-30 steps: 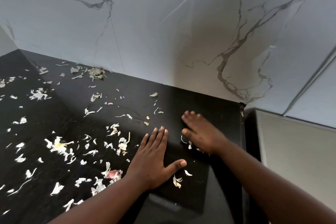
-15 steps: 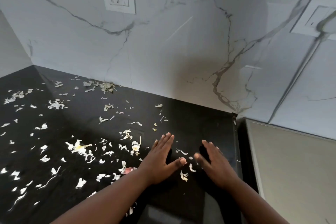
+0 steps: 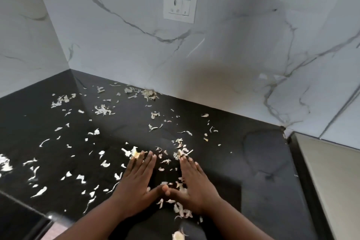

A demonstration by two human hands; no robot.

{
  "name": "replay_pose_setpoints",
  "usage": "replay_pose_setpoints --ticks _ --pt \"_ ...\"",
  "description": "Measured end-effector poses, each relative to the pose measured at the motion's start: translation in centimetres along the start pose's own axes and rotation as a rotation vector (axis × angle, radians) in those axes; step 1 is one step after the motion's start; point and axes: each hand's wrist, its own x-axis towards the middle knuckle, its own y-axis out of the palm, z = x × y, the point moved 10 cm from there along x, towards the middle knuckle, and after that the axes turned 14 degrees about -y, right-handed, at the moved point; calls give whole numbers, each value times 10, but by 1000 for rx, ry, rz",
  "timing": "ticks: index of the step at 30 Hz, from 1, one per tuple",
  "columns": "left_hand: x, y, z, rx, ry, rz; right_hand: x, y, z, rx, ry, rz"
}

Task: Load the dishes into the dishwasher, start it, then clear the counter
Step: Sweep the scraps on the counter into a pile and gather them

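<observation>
Flanking peels (image 3: pixel 171 183), flat left hand (image 3: pixel 136 183), right hand (image 3: pixel 196 187)

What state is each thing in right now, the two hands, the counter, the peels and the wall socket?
left hand: flat on the counter, fingers straight.
right hand: flat, fingers straight, thumb tip meeting the left thumb.
counter: strewn with scraps.
garlic peels: scattered, some between the hands.
wall socket: nothing plugged in.

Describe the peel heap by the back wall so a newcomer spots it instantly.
Find the wall socket on the marble wall. Drop straight down, slightly left, to where wall meets black counter. The peel heap lies against that seam, denser than the loose flakes scattered elsewhere.
</observation>
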Motion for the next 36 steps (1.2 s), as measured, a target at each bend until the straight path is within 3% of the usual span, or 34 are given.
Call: replay_pose_setpoints --ticks 2,4,7,11,14,16,20,24,28,31,36 --pt "-7 3 13 -25 -14 39 0 -9 3 291 62 -158" --pt "-14 7 15 15 41 36 -18 -23 -7 402 149 -307" --pt "-21 15 15 73 101 27 -62 -29 -4 234 148 -283" --pt "-21 7 12 -20 127 -50 -108 5 15 -216 3 -194" --pt "-20 7 12 -17 112 -62 -101 17 17 -236 104 -216" --pt "-19 10 14 -14 95 -58 -77 23 15 -177 206 -154" --pt "-16 14 17 -2 74 -49 -29 12 18 -128 328 -194" --pt "-16 12 17 -1 70 -68 14 0 22 -76 293 -196" --pt "-14 15 22 39 -3 -41 36 -30 11 323 130 -443" --pt "-13 14 26 87 -69 -33 39 -74 -39 363 143 -581" --pt "-12 13 26 162 -99 -43 61 -125 -149 -91 210 -208"
